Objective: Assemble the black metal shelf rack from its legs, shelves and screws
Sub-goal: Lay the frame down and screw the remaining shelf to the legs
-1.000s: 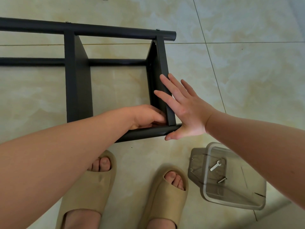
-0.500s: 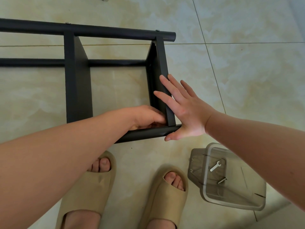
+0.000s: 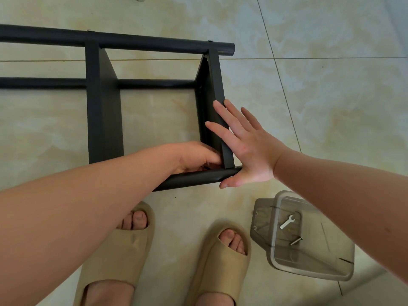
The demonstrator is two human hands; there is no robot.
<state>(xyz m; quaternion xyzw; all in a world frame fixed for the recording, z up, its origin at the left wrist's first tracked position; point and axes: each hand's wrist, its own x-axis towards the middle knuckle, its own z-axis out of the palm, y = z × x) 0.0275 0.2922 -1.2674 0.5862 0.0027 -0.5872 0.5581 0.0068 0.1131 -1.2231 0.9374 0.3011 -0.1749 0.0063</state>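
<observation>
The black rack lies on its side on the tiled floor. Its far leg [image 3: 132, 40] runs across the top, and its near leg [image 3: 194, 178] ends just above my feet. Two shelves stand on edge between them: a middle shelf [image 3: 103, 118] and an end shelf [image 3: 217, 85]. My left hand [image 3: 194, 155] is curled into the inside corner where the end shelf meets the near leg; its fingertips and anything in them are hidden. My right hand [image 3: 245, 151] lies flat with straight fingers against the outer face of the end shelf, its thumb at the tip of the near leg.
A clear plastic container [image 3: 309, 272] sits on the floor at the lower right, under my right forearm. It holds a small wrench [image 3: 286, 221] and a screw [image 3: 295, 241]. My feet in tan slippers [image 3: 123, 250] stand just below the rack.
</observation>
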